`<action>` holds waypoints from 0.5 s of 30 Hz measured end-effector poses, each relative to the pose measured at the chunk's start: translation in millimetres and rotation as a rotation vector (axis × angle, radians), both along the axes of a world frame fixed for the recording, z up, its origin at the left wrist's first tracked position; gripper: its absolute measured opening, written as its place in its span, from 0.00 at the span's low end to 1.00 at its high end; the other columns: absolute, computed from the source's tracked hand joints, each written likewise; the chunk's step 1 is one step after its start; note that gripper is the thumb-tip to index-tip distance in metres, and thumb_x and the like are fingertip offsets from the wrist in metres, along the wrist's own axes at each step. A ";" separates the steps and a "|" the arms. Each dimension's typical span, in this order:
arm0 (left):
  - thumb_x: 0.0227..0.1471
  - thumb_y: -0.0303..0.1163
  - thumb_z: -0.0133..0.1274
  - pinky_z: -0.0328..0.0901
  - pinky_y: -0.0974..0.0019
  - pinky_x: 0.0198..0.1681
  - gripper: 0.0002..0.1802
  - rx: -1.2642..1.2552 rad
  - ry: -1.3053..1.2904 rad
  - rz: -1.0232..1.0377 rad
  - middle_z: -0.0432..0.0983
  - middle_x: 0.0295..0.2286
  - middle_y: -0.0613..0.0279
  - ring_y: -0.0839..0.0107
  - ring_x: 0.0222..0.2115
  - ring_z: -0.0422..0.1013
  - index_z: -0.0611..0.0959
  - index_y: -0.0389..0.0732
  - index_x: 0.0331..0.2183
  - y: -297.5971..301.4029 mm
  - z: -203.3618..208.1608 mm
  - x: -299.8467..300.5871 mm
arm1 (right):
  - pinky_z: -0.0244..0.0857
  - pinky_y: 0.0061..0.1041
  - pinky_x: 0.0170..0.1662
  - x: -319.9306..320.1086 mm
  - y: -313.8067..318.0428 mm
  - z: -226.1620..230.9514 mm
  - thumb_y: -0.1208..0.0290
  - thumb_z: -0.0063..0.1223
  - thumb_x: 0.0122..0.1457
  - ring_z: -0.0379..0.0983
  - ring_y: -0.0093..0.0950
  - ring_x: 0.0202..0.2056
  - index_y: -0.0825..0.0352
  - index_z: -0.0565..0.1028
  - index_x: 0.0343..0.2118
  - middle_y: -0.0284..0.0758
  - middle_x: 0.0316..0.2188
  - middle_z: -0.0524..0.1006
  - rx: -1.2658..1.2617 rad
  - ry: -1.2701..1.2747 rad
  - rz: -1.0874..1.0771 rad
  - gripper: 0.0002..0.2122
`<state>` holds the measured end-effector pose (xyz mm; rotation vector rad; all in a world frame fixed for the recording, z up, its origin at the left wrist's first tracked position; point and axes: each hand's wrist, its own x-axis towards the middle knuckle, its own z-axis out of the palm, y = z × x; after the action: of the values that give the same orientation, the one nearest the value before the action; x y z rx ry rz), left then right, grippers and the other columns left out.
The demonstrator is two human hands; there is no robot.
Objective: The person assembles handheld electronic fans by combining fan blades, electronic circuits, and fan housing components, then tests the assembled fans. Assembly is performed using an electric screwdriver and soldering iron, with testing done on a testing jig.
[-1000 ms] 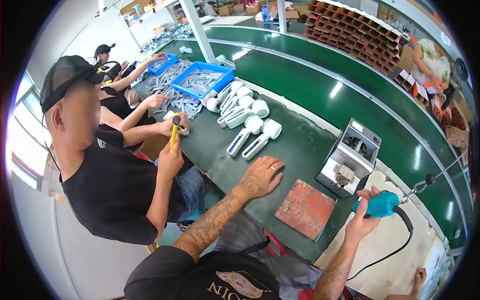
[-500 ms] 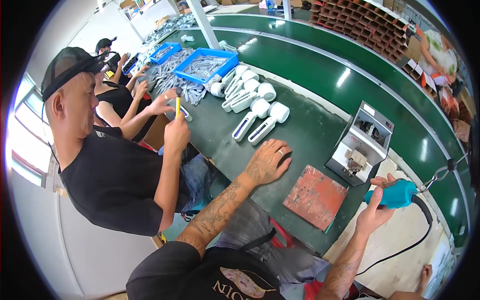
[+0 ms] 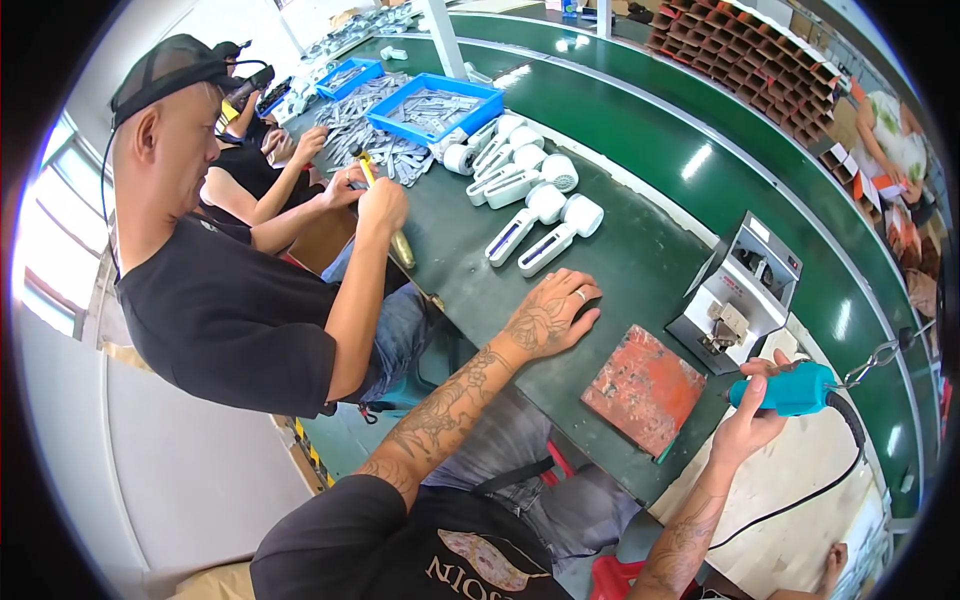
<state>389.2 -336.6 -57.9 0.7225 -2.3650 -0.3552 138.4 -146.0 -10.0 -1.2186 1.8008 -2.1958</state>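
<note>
My left hand (image 3: 550, 314) rests palm down on the dark green table, fingers stretched and holding nothing. Off to the right, my right hand (image 3: 750, 415) is wrapped round a teal electric screwdriver (image 3: 802, 388), which hangs from a metal hook and trails a black cord. Between my hands lies a worn reddish block (image 3: 645, 390). Behind it stands a grey metal screw feeder (image 3: 745, 300). Beyond my left hand sit several white pieces shaped like hand showers (image 3: 565, 232), with round heads and slotted handles.
At my left a co-worker holds a yellow-handled hammer (image 3: 367, 170) near the table edge. Blue trays (image 3: 436, 125) and loose grey parts (image 3: 365, 118) are farther back. A green conveyor (image 3: 640, 130) runs along the far side; brown cardboard dividers (image 3: 740, 65) are stacked beyond.
The view has shifted slightly, moving the scene rightward. The co-worker's hammer has come down toward a brass-coloured piece at the table edge. My hands keep their places, the right still round the screwdriver.
</note>
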 end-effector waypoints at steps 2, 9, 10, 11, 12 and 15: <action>0.57 0.33 0.61 0.68 0.55 0.52 0.14 0.001 -0.003 0.007 0.76 0.46 0.58 0.55 0.47 0.72 0.80 0.41 0.44 -0.4 -0.7 0.1 | 0.66 0.20 0.36 1.5 0.5 1.0 0.59 0.59 0.66 0.74 0.24 0.42 0.75 0.67 0.60 0.36 0.37 0.79 0.008 -0.004 -0.001 0.28; 0.57 0.33 0.61 0.68 0.55 0.53 0.14 0.001 0.002 0.004 0.76 0.46 0.58 0.55 0.47 0.72 0.81 0.41 0.44 -2.8 -1.4 0.8 | 0.65 0.18 0.33 1.7 -1.9 2.2 0.59 0.59 0.66 0.74 0.22 0.40 0.74 0.68 0.60 0.35 0.37 0.79 -0.002 0.001 -0.018 0.27; 0.57 0.33 0.61 0.68 0.55 0.53 0.14 0.010 0.004 0.005 0.76 0.46 0.58 0.55 0.47 0.72 0.81 0.41 0.44 -2.3 -1.7 0.8 | 0.64 0.18 0.32 1.8 -1.4 2.4 0.59 0.59 0.66 0.74 0.21 0.40 0.74 0.68 0.60 0.34 0.37 0.79 0.007 -0.012 -0.021 0.27; 0.57 0.33 0.61 0.68 0.55 0.53 0.13 0.019 0.006 0.006 0.76 0.46 0.58 0.55 0.47 0.71 0.81 0.41 0.44 -1.8 -1.8 0.3 | 0.64 0.18 0.32 1.5 -0.9 2.4 0.59 0.59 0.66 0.74 0.21 0.40 0.74 0.68 0.60 0.34 0.37 0.79 0.006 -0.010 -0.021 0.27; 0.57 0.33 0.61 0.68 0.55 0.53 0.13 0.018 0.008 0.005 0.76 0.46 0.58 0.55 0.47 0.71 0.81 0.41 0.44 -1.8 -1.5 -0.1 | 0.64 0.18 0.32 1.2 -0.6 2.2 0.59 0.59 0.66 0.74 0.21 0.40 0.74 0.68 0.60 0.34 0.37 0.79 0.007 -0.012 -0.020 0.27; 0.57 0.33 0.61 0.68 0.55 0.53 0.13 0.023 0.005 0.005 0.76 0.46 0.58 0.56 0.48 0.71 0.82 0.41 0.43 -1.0 -0.5 -0.3 | 0.64 0.18 0.32 -0.5 -0.6 -0.4 0.58 0.59 0.66 0.73 0.21 0.40 0.74 0.68 0.60 0.34 0.37 0.79 0.004 -0.004 -0.017 0.28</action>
<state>388.9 -337.6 -58.5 0.7372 -2.3573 -0.3830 137.9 -146.6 -10.4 -1.2025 1.8199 -2.2001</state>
